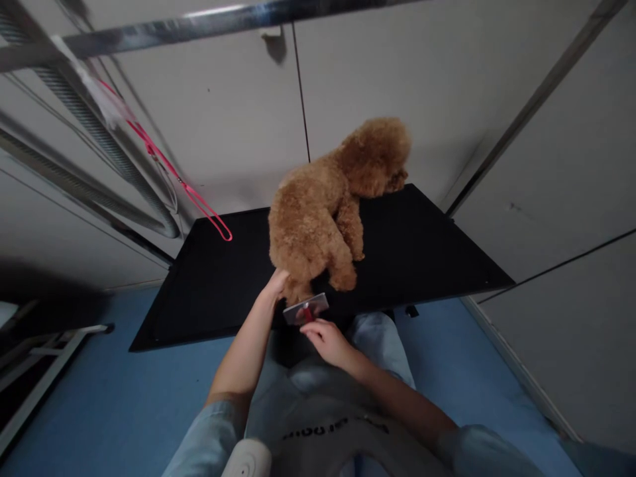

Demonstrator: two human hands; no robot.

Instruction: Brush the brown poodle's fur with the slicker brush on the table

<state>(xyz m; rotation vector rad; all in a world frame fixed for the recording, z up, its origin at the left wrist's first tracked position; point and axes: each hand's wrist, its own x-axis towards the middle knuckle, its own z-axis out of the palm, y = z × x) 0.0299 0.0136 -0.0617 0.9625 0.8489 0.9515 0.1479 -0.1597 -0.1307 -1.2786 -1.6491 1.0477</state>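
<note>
A curly brown dog (313, 212), poodle-like, is on the black grooming table (213, 278) with its head toward the right. At its rear, my left hand (279, 283) grips a hind leg; fur hides most of the fingers. My right hand (326, 339) is closed around the red handle of a slicker brush (307, 309). The brush's flat metal back faces me, and its head is right by the lower hind leg at the table's near edge. Whether the pins touch the fur is hidden.
A pink grooming loop (199, 201) hangs at the left from a metal bar (213, 30) across the top. Ribbed grey hoses (114, 152) run down the left side. Pale wall panels stand behind the table; a metal frame (44, 377) is on the blue floor at left.
</note>
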